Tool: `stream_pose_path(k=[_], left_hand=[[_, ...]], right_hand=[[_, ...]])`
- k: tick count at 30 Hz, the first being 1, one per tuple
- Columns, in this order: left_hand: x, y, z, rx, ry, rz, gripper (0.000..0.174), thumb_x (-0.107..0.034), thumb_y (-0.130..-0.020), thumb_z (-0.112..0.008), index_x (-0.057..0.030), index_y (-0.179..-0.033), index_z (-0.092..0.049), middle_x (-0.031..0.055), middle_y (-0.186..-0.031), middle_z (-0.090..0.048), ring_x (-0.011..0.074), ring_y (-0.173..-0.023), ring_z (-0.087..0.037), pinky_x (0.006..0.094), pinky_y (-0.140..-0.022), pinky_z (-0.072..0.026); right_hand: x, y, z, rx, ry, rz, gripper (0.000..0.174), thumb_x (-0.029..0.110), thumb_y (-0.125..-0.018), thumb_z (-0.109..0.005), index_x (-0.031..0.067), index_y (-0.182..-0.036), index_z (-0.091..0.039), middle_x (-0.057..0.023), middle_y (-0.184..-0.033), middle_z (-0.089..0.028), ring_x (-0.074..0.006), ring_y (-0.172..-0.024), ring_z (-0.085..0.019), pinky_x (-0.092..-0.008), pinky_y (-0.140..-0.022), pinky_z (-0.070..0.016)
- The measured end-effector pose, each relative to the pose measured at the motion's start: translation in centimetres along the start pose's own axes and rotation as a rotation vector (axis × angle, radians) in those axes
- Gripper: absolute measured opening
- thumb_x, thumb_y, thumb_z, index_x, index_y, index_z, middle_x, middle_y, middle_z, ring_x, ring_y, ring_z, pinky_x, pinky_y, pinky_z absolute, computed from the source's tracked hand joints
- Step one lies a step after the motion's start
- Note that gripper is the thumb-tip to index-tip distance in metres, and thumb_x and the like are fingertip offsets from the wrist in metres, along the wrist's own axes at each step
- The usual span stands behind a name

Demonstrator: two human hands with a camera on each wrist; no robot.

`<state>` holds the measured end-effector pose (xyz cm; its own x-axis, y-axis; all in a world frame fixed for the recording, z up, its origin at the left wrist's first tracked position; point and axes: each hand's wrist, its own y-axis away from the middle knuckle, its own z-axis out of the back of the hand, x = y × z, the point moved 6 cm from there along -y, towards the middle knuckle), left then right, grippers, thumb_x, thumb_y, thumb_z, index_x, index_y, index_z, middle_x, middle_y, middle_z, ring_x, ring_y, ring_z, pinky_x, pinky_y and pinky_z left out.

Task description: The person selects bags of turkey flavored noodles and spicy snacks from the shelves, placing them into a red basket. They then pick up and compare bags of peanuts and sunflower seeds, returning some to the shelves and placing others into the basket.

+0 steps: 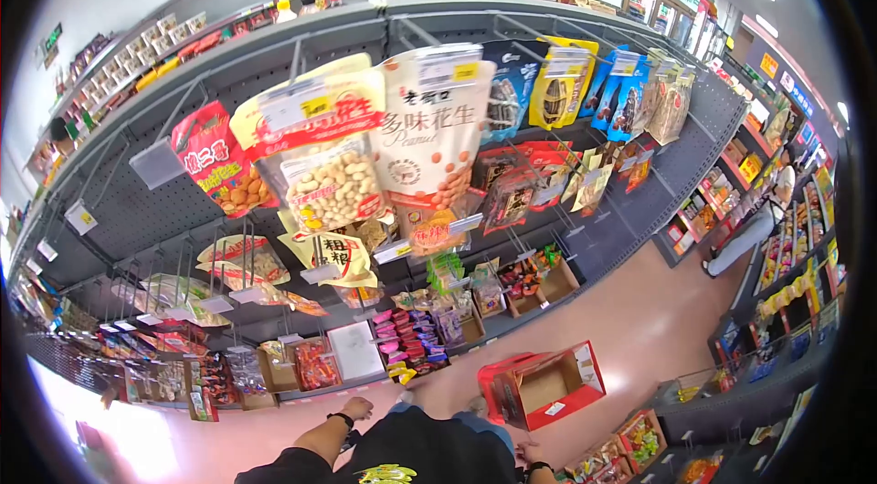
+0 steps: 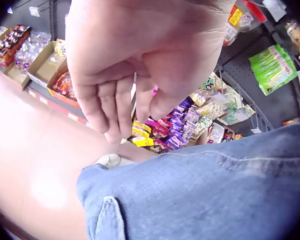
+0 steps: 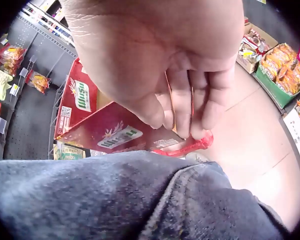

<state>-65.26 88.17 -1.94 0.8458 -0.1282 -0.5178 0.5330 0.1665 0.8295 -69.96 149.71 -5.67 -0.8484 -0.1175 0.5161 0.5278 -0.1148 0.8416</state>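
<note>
My left hand (image 1: 358, 408) hangs beside the body below the shelf. In the left wrist view the left hand (image 2: 140, 55) has loosely curled fingers with nothing held, over a jeans leg (image 2: 200, 195). My right hand (image 1: 528, 454) is low by the other leg, near a red carton (image 1: 585, 373) with an open top. The right wrist view shows the right hand (image 3: 160, 60) with relaxed, bent fingers overlapping the red carton (image 3: 122, 135); it grips nothing visible. A red curved bar (image 3: 192, 146) shows just below the fingertips.
Snack packs hang on hooks ahead, including a white peanut pouch (image 1: 429, 132) and a red-and-cream peanut bag (image 1: 333, 187). Purple and pink candy packs (image 1: 416, 333) fill the bottom shelf. Another rack (image 1: 776, 384) stands right, with a person (image 1: 758, 219) in the far aisle.
</note>
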Motion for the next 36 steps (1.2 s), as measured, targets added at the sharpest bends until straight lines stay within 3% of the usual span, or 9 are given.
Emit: stream_pose_path(k=[6, 8, 10, 11, 18, 21, 24, 29, 36], left_hand=[[-14.0, 3.8, -1.7, -0.198, -0.160, -0.300, 0.032, -0.028, -0.094, -0.064, 0.0007, -0.108, -0.067, 0.0085, -0.084, -0.071, 0.0144, -0.076, -0.067, 0.0284, -0.069, -0.0535], [-21.9, 9.5, -1.2, -0.299, 0.087, -0.456, 0.029, -0.029, -0.094, -0.064, -0.0033, -0.106, -0.070, 0.0088, -0.092, -0.071, 0.0166, -0.078, -0.067, 0.0304, -0.072, -0.0537], [-31.4, 18.3, -0.3, -0.367, 0.025, -0.758, 0.024, -0.023, -0.094, -0.066, -0.0034, -0.106, -0.071, 0.0086, -0.097, -0.072, 0.0169, -0.089, -0.067, 0.0316, -0.080, -0.0533], [-34.2, 21.6, 1.0, -0.468, -0.001, -0.848, 0.021, -0.020, -0.094, -0.066, -0.0037, -0.107, -0.071, 0.0080, -0.099, -0.072, 0.0166, -0.091, -0.067, 0.0313, -0.082, -0.0526], [-46.3, 39.0, 12.7, -1.273, 0.146, -1.271, 0.035, -0.006, -0.090, -0.066, -0.0024, -0.124, -0.061, 0.0078, -0.107, -0.068, 0.0172, -0.095, -0.065, 0.0307, -0.087, -0.0514], [-49.0, 40.6, 16.7, -1.313, 0.272, -1.323, 0.058, -0.007, -0.090, -0.067, -0.0039, -0.142, -0.042, 0.0112, -0.118, -0.060, 0.0180, -0.110, -0.059, 0.0316, -0.094, -0.0481], [-50.3, 39.6, 19.3, -1.218, 0.398, -1.282, 0.059, -0.011, -0.089, -0.069, -0.0042, -0.141, -0.042, 0.0114, -0.117, -0.059, 0.0193, -0.109, -0.059, 0.0351, -0.094, -0.0484], [-51.3, 37.6, 21.2, -0.992, 0.488, -1.288, 0.032, -0.012, -0.089, -0.071, -0.0002, -0.116, -0.060, 0.0023, -0.094, -0.064, 0.0088, -0.087, -0.061, 0.0235, -0.078, -0.0484], [-51.5, 36.1, 20.5, -0.782, 0.590, -1.300, 0.018, -0.012, -0.094, -0.066, 0.0001, -0.107, -0.063, -0.0006, -0.091, -0.064, 0.0062, -0.084, -0.058, 0.0226, -0.077, -0.0467]], right_hand=[[-0.8, -5.7, 3.6, 0.039, -0.082, -0.048, 0.019, 0.009, -0.089, -0.060, -0.0028, -0.102, -0.067, -0.0120, -0.082, -0.068, -0.0220, -0.070, -0.067, -0.0331, -0.058, -0.0542], [0.2, -6.3, 3.9, 0.090, -0.022, -0.048, 0.021, 0.011, -0.090, -0.061, -0.0034, -0.104, -0.067, -0.0113, -0.081, -0.069, -0.0197, -0.067, -0.066, -0.0318, -0.060, -0.0544], [2.9, -3.0, 4.5, 0.187, 0.297, -0.302, 0.045, 0.045, -0.090, -0.061, 0.0131, -0.120, -0.070, -0.0195, -0.120, -0.068, -0.0261, -0.102, -0.070, -0.0425, -0.082, -0.0557], [4.7, -3.3, 4.7, 0.103, 0.415, -0.090, 0.041, 0.037, -0.091, -0.060, 0.0057, -0.116, -0.070, -0.0181, -0.101, -0.073, -0.0289, -0.087, -0.071, -0.0376, -0.073, -0.0546], [19.3, -4.4, 2.3, 0.124, 0.579, 0.171, 0.041, 0.036, -0.090, -0.061, 0.0048, -0.114, -0.070, -0.0182, -0.100, -0.073, -0.0283, -0.087, -0.071, -0.0375, -0.073, -0.0545], [24.6, -4.5, 1.0, 0.116, 0.638, 0.289, 0.041, 0.036, -0.090, -0.061, 0.0043, -0.114, -0.071, -0.0182, -0.099, -0.073, -0.0281, -0.086, -0.071, -0.0375, -0.073, -0.0544], [28.4, -4.9, 1.1, 0.096, 0.700, 0.391, 0.040, 0.036, -0.090, -0.061, 0.0038, -0.113, -0.071, -0.0183, -0.099, -0.073, -0.0278, -0.086, -0.071, -0.0375, -0.073, -0.0543], [30.8, -4.7, -1.2, 0.067, 0.742, 0.529, 0.040, 0.035, -0.090, -0.062, 0.0031, -0.112, -0.071, -0.0184, -0.097, -0.073, -0.0274, -0.086, -0.071, -0.0374, -0.073, -0.0542], [35.9, -1.1, -3.5, -0.022, 0.780, 0.721, 0.039, 0.034, -0.090, -0.062, 0.0020, -0.110, -0.071, -0.0185, -0.096, -0.073, -0.0268, -0.085, -0.070, -0.0373, -0.073, -0.0541]])
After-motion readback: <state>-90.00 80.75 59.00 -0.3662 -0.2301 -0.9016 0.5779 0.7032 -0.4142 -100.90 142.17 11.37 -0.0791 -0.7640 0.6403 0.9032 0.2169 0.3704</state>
